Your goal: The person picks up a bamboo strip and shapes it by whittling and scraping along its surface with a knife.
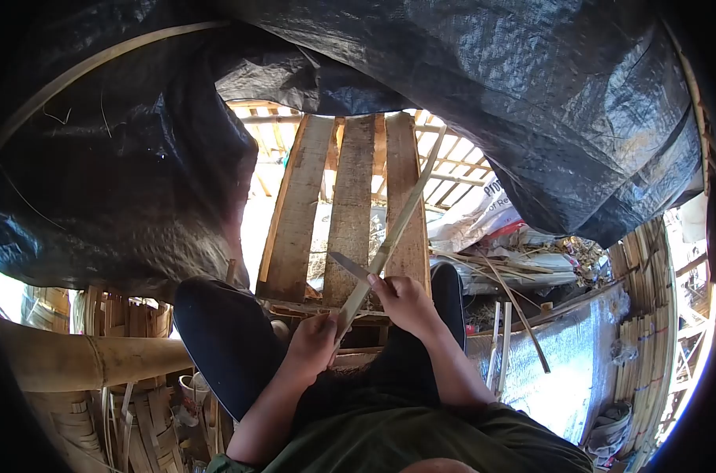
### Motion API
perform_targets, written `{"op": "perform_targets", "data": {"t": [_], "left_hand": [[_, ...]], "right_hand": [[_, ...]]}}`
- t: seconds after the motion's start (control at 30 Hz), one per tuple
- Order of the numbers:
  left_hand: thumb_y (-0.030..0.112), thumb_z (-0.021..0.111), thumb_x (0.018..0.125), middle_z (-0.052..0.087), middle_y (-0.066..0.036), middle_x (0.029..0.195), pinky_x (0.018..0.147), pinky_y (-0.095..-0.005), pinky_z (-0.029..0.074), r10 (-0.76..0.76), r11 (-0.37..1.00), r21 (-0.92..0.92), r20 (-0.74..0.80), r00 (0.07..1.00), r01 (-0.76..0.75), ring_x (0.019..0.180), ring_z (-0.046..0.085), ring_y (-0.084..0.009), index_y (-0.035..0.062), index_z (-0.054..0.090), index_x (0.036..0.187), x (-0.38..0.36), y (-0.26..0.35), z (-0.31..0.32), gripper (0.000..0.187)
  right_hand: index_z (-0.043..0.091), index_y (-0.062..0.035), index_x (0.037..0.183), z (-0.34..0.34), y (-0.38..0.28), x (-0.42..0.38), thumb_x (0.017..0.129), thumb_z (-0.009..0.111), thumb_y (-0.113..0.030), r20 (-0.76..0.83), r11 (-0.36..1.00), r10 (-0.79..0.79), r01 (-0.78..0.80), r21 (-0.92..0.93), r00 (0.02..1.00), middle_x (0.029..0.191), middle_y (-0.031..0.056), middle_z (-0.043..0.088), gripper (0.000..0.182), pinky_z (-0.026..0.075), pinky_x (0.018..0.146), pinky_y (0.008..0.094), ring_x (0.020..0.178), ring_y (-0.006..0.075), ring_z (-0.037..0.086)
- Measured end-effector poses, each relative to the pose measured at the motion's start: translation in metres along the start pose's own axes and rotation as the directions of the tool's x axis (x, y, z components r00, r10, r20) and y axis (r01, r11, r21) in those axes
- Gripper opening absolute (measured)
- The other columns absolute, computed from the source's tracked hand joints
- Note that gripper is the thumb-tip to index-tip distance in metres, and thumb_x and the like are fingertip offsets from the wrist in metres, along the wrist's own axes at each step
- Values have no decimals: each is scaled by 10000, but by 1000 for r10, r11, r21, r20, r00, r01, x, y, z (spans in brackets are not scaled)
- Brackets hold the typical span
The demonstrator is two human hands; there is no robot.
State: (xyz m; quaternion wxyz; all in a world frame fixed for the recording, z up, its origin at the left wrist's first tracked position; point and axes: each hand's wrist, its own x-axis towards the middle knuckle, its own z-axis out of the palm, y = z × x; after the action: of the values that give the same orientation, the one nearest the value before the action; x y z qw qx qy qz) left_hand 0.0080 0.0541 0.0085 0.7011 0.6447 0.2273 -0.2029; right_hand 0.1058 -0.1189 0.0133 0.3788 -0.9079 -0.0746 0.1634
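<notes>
Fingers (325,323) grip a strip (396,230) slanting lengthwise forward-right.

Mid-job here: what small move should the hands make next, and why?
I'd probably slide the knife a short way along the long strip, away from the left hand. That hand grips the strip's near part, while the right hand holds the knife, its blade jutting out at the strip's left side, and most of the strip stretches beyond. Whether it is cutting is unclear.

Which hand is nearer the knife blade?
Right: the right hand is at the base of the knife blade; the left hand grips the bamboo strip farther down.
</notes>
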Motion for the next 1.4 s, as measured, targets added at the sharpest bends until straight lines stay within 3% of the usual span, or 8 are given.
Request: {"op": "perform_targets", "data": {"t": [0.37,0.47,0.6,0.7,0.97,1.07,1.2,1.4], "left_hand": [[331,376,1061,420,12,479,360,-249,285,6,1000,-31,27,1000,-5,344,340,-69,15,649,942,13,-1,6,435],[325,389,1056,428,17,498,372,-251,293,16,1000,2,17,1000,-16,367,367,-68,20,629,923,18,-2,9,410],[305,422,1043,435,19,518,398,-260,302,-17,999,-31,-38,999,16,408,406,-66,31,597,864,16,6,12,371],[297,429,1037,445,12,521,412,-271,308,85,993,85,-47,995,-81,423,418,-68,36,591,822,18,-4,15,376],[291,435,1028,460,1,516,421,-295,316,154,982,120,-55,987,-147,422,436,-88,28,589,793,17,-11,18,385],[296,437,1028,461,-8,508,423,-306,328,148,986,-68,-84,985,-154,416,448,-104,25,573,747,16,0,21,413],[295,441,1027,467,-16,507,416,-308,331,144,990,8,-69,987,-144,412,455,-110,24,556,724,14,-7,19,423],[286,435,1025,484,-24,519,428,-315,349,157,987,-17,-64,986,-159,417,467,-128,30,539,666,17,-19,21,453]], "right_hand": [[636,37,745,-3,20,16,964,569,-410,-53,1000,-20,21,15,998,607,245,563,502,451,572,455,618,433,606],[608,24,699,-9,22,26,982,557,-398,-87,998,51,-47,37,995,520,118,510,511,416,493,380,466,195,521],[624,18,728,17,26,5,991,533,-377,-164,980,-199,198,-26,966,551,170,566,483,452,519,420,510,302,606],[642,34,759,-16,12,12,985,527,-404,21,991,83,-85,105,996,607,217,608,506,496,624,466,654,403,661],[652,25,831,-21,13,13,983,529,-419,19,993,117,-117,-1,993,652,217,597,485,488,617,445,596,334,617],[644,32,828,4,6,-16,981,499,-484,-26,977,-176,171,-131,984,655,213,595,558,494,594,412,618,274,636],[653,21,820,-24,15,7,981,509,-467,12,979,196,-196,49,981,640,174,608,534,489,593,384,613,227,633],[635,18,757,-12,9,-9,979,508,-459,-38,996,69,-71,-56,997,611,192,584,541,477,581,411,600,280,617]]}}
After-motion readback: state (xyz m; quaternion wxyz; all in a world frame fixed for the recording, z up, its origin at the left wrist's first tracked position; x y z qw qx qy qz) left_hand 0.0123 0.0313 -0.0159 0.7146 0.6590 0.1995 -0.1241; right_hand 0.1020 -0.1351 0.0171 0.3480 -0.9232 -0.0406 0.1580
